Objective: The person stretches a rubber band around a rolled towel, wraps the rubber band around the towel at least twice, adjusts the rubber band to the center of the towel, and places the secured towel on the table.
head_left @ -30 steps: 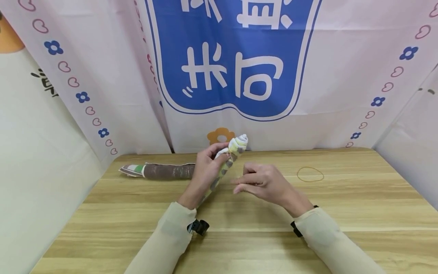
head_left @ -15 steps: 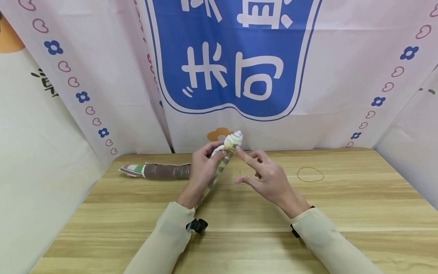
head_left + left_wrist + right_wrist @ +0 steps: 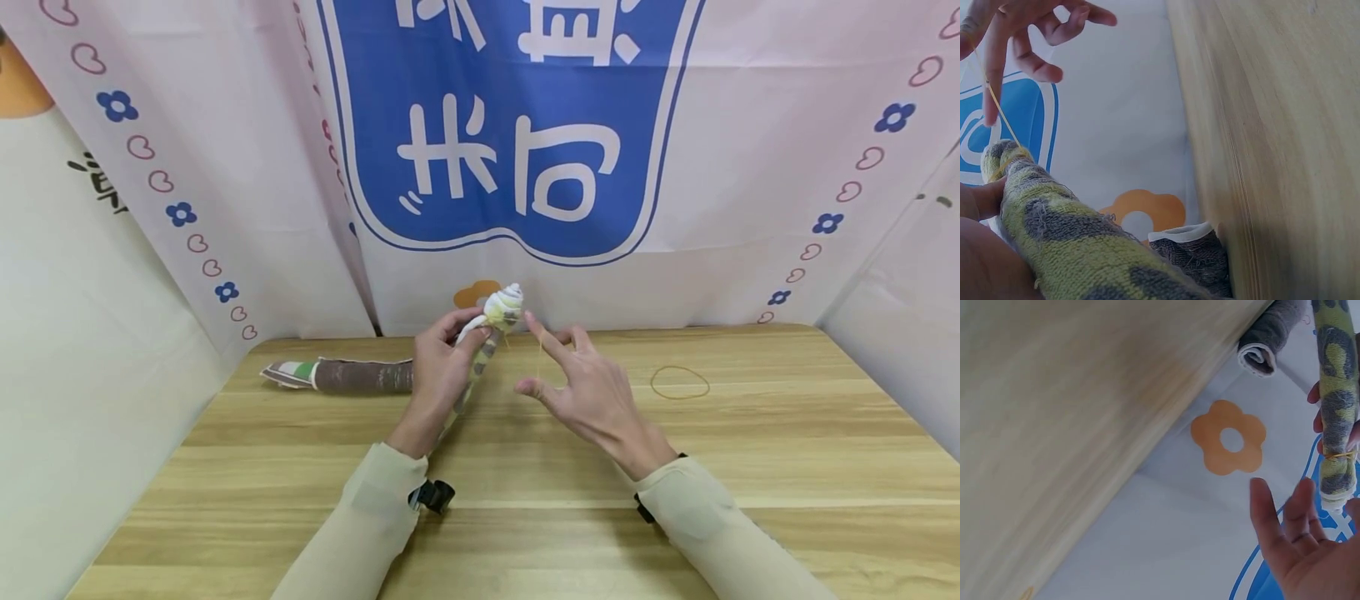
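Observation:
My left hand grips a rolled towel, yellow-green with grey patches and a white coiled end tipped upward. Around the roll near that end sits a thin yellow rubber band. In the left wrist view one strand of the band stretches from the roll to a digit of my right hand. Seen from the head, my right hand is spread beside the towel, thumb and index finger extended, with a strand running between them. The lower part of the roll is partly hidden behind my left hand.
A brown rolled towel with a green and white end lies at the back left of the wooden table. Another rubber band lies loose on the right. A printed cloth hangs along the table's back edge.
My left hand has shifted slightly left with the towel, whose end now points more upward. The fingers of my right hand have gone from bent together to spread apart.

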A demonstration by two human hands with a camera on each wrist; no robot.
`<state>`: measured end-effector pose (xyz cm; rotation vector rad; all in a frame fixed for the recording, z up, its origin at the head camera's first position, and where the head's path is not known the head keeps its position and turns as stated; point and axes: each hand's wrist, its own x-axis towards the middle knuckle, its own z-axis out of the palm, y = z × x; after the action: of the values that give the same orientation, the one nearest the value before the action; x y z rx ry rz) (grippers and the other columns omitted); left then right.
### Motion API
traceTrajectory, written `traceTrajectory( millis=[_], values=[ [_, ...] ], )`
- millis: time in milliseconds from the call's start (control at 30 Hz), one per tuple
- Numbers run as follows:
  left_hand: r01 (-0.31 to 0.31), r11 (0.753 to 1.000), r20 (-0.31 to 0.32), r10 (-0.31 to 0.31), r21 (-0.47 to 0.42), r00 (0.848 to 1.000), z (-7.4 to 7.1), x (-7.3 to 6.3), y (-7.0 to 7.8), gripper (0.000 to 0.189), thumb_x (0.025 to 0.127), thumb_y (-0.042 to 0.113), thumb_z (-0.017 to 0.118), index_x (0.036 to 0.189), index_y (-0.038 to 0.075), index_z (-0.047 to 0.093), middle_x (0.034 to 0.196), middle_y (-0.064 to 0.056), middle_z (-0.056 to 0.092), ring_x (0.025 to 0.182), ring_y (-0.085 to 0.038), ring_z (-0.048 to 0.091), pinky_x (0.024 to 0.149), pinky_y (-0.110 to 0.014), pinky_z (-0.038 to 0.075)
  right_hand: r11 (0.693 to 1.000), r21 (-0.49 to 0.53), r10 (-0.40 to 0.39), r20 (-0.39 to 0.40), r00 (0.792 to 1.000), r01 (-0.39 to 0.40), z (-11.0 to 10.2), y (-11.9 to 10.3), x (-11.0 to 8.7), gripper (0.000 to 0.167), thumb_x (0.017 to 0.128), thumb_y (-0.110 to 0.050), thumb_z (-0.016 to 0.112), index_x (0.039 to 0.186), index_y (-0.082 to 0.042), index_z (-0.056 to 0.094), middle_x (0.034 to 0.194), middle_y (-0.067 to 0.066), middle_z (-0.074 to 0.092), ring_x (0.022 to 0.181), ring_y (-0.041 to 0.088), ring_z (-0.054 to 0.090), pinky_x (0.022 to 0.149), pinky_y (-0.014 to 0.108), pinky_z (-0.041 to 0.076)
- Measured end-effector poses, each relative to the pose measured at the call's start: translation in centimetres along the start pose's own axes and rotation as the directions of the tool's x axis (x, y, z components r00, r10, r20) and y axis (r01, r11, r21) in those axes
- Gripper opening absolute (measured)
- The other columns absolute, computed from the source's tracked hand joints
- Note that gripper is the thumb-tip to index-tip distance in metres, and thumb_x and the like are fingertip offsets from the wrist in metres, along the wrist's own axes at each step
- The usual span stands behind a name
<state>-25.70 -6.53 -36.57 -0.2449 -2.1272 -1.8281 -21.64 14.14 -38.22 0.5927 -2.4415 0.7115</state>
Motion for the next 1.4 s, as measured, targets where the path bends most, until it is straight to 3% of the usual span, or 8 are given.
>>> traceTrajectory(
  millis=[167, 367, 533, 667, 767, 1000, 1233, 1400],
  values=[
    [-0.015, 1.0, -0.006, 0.015, -0.013, 1.0, 0.0, 0.0, 0.1, 0.025, 0.095, 0.005, 0.076, 0.12, 0.009, 0.079, 0.114, -0.009, 0.077, 0.095, -0.025, 0.072, 0.079, -0.037, 0.06, 0.994, 0.067, 0.078, 0.071, 0.994, -0.083, -0.1, -0.2, 0.0, 0.101, 0.088, -0.095, 0.02, 0.164, -0.032, 0.042, 0.119, 0.016, 0.058, 0.056, 0.016, 0.042, 0.048, 0.033, 0.038],
    [-0.044, 0.999, -0.007, 0.044, -0.024, 0.999, 0.1, -0.1, 0.3, 0.025, 0.095, 0.005, 0.077, 0.12, 0.008, 0.079, 0.115, -0.009, 0.077, 0.096, -0.024, 0.072, 0.08, -0.036, 0.06, 0.969, 0.188, 0.133, 0.148, 0.98, -0.16, -0.3, 0.0, -0.1, 0.086, 0.099, -0.085, 0.026, 0.16, -0.029, 0.048, 0.109, 0.011, 0.056, 0.063, 0.017, 0.047, 0.057, 0.037, 0.04],
    [-0.066, 0.997, 0.016, 0.066, -0.033, 0.998, 0.5, -0.3, 0.7, 0.025, 0.096, 0.005, 0.076, 0.12, 0.008, 0.078, 0.115, -0.008, 0.077, 0.095, -0.024, 0.073, 0.079, -0.037, 0.061, 0.928, 0.296, 0.172, 0.202, 0.964, -0.228, -0.6, 0.2, -0.1, 0.068, 0.108, -0.069, 0.033, 0.156, -0.025, 0.056, 0.105, 0.01, 0.056, 0.068, 0.021, 0.049, 0.062, 0.039, 0.043],
    [-0.083, 0.996, 0.043, 0.085, -0.039, 0.996, 0.7, -0.3, 0.8, 0.024, 0.096, 0.003, 0.075, 0.119, 0.006, 0.078, 0.116, -0.009, 0.077, 0.097, -0.025, 0.073, 0.079, -0.036, 0.061, 0.874, 0.385, 0.213, 0.245, 0.946, -0.297, -0.8, 0.4, 0.0, 0.061, 0.111, -0.06, 0.037, 0.152, -0.02, 0.061, 0.106, 0.011, 0.055, 0.066, 0.025, 0.053, 0.062, 0.039, 0.046],
    [-0.101, 0.994, 0.069, 0.103, -0.03, 0.992, 0.7, -0.4, 0.7, 0.024, 0.096, 0.003, 0.075, 0.119, 0.006, 0.078, 0.117, -0.008, 0.076, 0.097, -0.024, 0.072, 0.081, -0.035, 0.061, 0.826, 0.449, 0.242, 0.263, 0.934, -0.341, -0.8, 0.6, 0.1, 0.064, 0.111, -0.059, 0.04, 0.146, -0.013, 0.065, 0.111, 0.014, 0.054, 0.065, 0.03, 0.058, 0.063, 0.038, 0.048],
    [-0.154, 0.987, 0.165, 0.16, -0.05, 0.973, 0.6, -0.6, 0.6, 0.023, 0.096, 0.0, 0.076, 0.118, 0.004, 0.079, 0.115, -0.01, 0.076, 0.094, -0.024, 0.07, 0.078, -0.033, 0.057, 0.777, 0.488, 0.292, 0.28, 0.915, -0.397, -0.9, 0.8, 0.3, 0.075, 0.106, -0.069, 0.045, 0.134, -0.005, 0.071, 0.131, 0.018, 0.054, 0.071, 0.03, 0.065, 0.073, 0.041, 0.055],
    [-0.207, 0.978, 0.231, 0.21, -0.037, 0.95, 0.4, -0.6, 0.5, 0.021, 0.097, 0.001, 0.075, 0.118, 0.004, 0.078, 0.114, -0.008, 0.076, 0.092, -0.022, 0.068, 0.078, -0.033, 0.056, 0.725, 0.543, 0.299, 0.306, 0.904, -0.424, -0.7, 0.9, 0.4, 0.087, 0.098, -0.074, 0.057, 0.144, 0.001, 0.058, 0.145, 0.022, 0.042, 0.116, 0.042, 0.062, 0.085, 0.053, 0.061],
    [-0.216, 0.976, 0.255, 0.211, -0.011, 0.943, 0.3, -0.6, 0.5, 0.021, 0.097, 0.002, 0.076, 0.118, 0.005, 0.079, 0.112, -0.007, 0.076, 0.091, -0.022, 0.068, 0.078, -0.034, 0.056, 0.699, 0.575, 0.284, 0.322, 0.903, -0.425, -0.6, 0.9, 0.4, 0.102, 0.093, -0.079, 0.059, 0.152, 0.003, 0.048, 0.152, 0.022, 0.036, 0.124, 0.045, 0.056, 0.086, 0.054, 0.061]
  ],
)
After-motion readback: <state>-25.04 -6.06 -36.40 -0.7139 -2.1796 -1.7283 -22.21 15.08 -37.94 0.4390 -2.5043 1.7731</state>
